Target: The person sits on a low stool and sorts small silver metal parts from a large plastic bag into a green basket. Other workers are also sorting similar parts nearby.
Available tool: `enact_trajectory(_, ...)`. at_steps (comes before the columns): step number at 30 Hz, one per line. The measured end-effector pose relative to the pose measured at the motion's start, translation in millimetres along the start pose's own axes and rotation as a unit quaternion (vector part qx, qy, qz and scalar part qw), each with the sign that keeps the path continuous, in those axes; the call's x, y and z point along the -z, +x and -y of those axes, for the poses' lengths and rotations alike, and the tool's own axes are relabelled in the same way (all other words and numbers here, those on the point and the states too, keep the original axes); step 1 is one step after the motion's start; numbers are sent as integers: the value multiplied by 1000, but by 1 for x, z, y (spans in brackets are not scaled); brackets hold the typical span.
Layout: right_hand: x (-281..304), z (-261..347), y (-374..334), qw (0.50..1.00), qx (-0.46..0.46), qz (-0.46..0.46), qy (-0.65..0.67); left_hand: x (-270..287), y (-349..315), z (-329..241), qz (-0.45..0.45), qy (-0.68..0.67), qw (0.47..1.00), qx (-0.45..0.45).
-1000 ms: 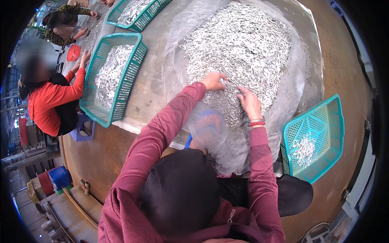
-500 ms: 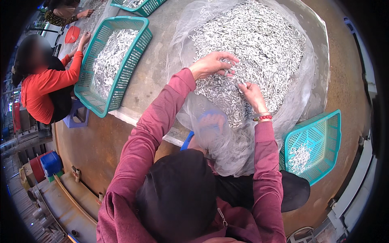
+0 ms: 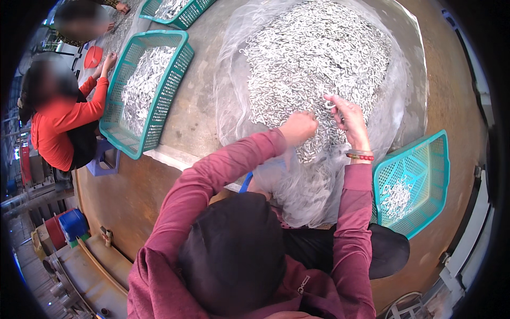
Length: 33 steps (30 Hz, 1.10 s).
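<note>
A big heap of small silvery hook-shaped metal pieces [image 3: 319,53] lies on a sheer whitish mesh cloth [image 3: 231,95]. Over the heap's near right part is my right hand [image 3: 348,119], a pale metal hook [image 3: 329,104] pinched between its thumb and fingertips. My left hand [image 3: 299,127] rests low at the heap's near edge, fingers curled in and slightly blurred; whatever they hold is hidden. By my right forearm stands a teal plastic basket [image 3: 443,175] with a small pile of the same curved pieces [image 3: 397,199] in it.
At left, a teal basket [image 3: 180,69] holds flat silvery pieces [image 3: 146,85]; another basket [image 3: 186,16] is behind it. A person in an orange top [image 3: 58,125] sits beside a purple stool [image 3: 103,159] and a red bowl [image 3: 93,57]. Another person's hand shows farther back.
My left hand has come down and nearer, its spread fingers now curled. My right hand has shifted up and to the right, lifting a hook off the heap.
</note>
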State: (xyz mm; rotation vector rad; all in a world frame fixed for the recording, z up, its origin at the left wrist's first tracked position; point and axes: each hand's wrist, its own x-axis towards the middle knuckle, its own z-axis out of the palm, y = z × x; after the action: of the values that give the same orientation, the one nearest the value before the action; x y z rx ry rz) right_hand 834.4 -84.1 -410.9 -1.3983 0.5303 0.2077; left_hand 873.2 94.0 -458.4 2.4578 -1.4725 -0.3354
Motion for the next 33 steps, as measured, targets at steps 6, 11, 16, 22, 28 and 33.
enact_trajectory(6, 19, -1, -8, 957, 5, 45, 285, -7, 14, 11, 7, -6, 1000, -3)
enact_trajectory(11, 16, -16, -3, 947, 31, 57, 315, 38, 9, 70, 27, -326, 925, 192)
enact_trajectory(16, 3, -16, 6, 954, 15, 78, 290, 63, -8, 100, 107, -494, 828, 244)
enact_trajectory(22, -29, -27, 42, 999, 37, 15, 5, 71, -9, 114, 55, -484, 848, 208)
enact_trajectory(28, -77, -50, 82, 828, 153, -93, -531, 81, -13, 122, 9, -608, 759, 233)
enact_trajectory(33, -80, -50, 65, 938, 203, -25, -279, 78, -22, 125, -40, -726, 660, 189)
